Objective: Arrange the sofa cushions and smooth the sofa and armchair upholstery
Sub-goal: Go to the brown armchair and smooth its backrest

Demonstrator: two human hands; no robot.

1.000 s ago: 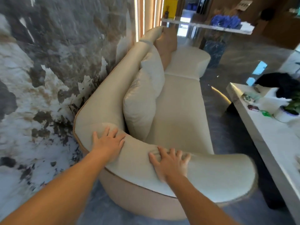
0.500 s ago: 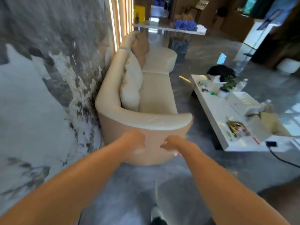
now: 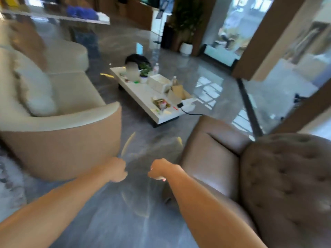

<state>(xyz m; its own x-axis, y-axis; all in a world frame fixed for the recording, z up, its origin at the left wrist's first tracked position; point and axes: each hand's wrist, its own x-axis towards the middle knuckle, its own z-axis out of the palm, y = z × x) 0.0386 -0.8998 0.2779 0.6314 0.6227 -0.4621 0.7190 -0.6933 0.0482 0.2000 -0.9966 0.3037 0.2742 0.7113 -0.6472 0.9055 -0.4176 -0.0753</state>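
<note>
The cream sofa (image 3: 71,120) with a tan outer shell fills the left side. A white cushion (image 3: 35,92) leans on its backrest and a brown cushion (image 3: 26,43) stands further back. A brown tufted leather armchair (image 3: 268,176) sits at the right. My left hand (image 3: 117,170) and my right hand (image 3: 160,170) hang over the grey floor between the two seats, fingers curled downward and holding nothing. Neither hand touches the sofa or the armchair.
A low white coffee table (image 3: 143,92) with a plant, boxes, bottles and a black cable stands beyond the gap. Glossy grey floor (image 3: 125,212) lies under my hands. A pillar (image 3: 259,42) and glass doors are at the right; a potted plant (image 3: 186,47) stands at the back.
Both hands left the sofa's armrest and drew back with curled fingers. My view swung right, away from the sofa, and the brown armchair came into sight.
</note>
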